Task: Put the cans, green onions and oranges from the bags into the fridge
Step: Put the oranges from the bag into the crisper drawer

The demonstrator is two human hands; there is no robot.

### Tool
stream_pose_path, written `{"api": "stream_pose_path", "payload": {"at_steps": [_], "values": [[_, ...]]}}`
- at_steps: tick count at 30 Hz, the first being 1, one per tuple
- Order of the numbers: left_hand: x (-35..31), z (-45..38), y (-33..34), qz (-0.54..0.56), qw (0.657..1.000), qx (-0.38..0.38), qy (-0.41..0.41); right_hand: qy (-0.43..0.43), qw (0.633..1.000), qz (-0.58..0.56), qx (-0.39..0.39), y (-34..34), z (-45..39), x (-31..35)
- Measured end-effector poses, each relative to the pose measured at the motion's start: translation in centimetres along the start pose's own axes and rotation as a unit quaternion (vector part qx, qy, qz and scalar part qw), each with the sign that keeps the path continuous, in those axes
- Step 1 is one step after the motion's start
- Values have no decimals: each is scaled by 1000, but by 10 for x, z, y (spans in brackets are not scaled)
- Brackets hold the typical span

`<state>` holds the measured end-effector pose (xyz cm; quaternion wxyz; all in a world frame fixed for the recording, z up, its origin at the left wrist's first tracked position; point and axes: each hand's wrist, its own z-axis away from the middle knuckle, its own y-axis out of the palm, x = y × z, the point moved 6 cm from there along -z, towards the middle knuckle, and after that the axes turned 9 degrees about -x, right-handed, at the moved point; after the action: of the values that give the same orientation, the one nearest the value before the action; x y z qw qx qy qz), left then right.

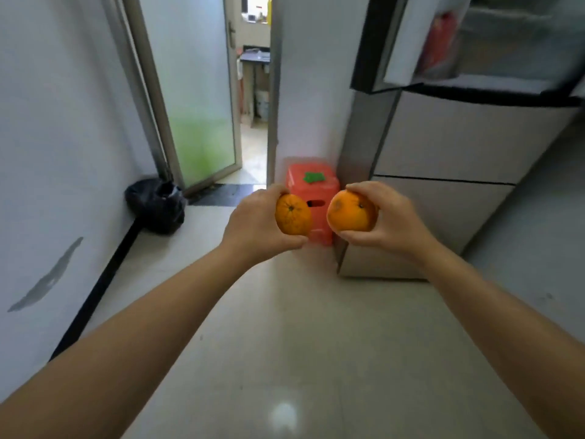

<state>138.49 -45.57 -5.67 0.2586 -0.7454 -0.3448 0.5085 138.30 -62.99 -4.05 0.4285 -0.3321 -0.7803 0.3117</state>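
Left hand: the left hand [256, 221] grips the left orange [292, 214], thumb under it, fingers curled over the top and mostly hidden behind the fruit.
Right hand: the right hand [384, 217] holds the right orange [351, 211], fingers [359, 187] arched over it and thumb beneath.
Oranges: both are held out in mid-air above the floor, a narrow gap between them, in front of the red stool [311, 185].
Fridge: the fridge [443, 160] stands at right; its upper door [376, 42] hangs open at top, lower drawers closed.
Open room: pale tiled floor [285, 327] runs wide and bare between the arms up to the stool and the fridge base.
Edges: a dark skirting line runs along the left wall; the stool sits tight against the fridge's near corner.
Side: a black bag [155, 205] sits on the floor in the left corner, well apart from the hands.
Hard to make out: the fridge interior is blurred and cut by the frame; something red [440, 45] sits in the door shelf, but I cannot tell what.
Beyond: a glass door [196, 90] stands ajar onto a further room, its contents too small to read.
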Motion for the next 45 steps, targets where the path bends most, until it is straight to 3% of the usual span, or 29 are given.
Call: {"api": "stream_pose_path", "payload": {"at_steps": [6, 13, 19, 27, 36, 39, 45], "values": [[-182, -105, 57, 32, 991, -45, 124, 27, 990, 66, -126, -190, -30, -104], [-350, -233, 127, 96, 979, -82, 163, 36, 969, 123, -213, -363, -95, -233], [-435, -348, 175, 62, 970, -134, 194, 39, 950, 156, -267, -439, -183, -329], [-502, -543, 232, 3, 977, -149, 155, 26, 952, 162, -260, -474, -360, -450], [-521, -732, 309, -203, 976, -28, 76, -13, 962, 270, -42, -456, -538, -565], [-514, -772, 334, -296, 952, 6, 76, -47, 942, 326, 59, -428, -587, -590], [-476, -815, 399, -403, 884, 230, 56, -147, 892, 348, 247, -352, -646, -627]]}}
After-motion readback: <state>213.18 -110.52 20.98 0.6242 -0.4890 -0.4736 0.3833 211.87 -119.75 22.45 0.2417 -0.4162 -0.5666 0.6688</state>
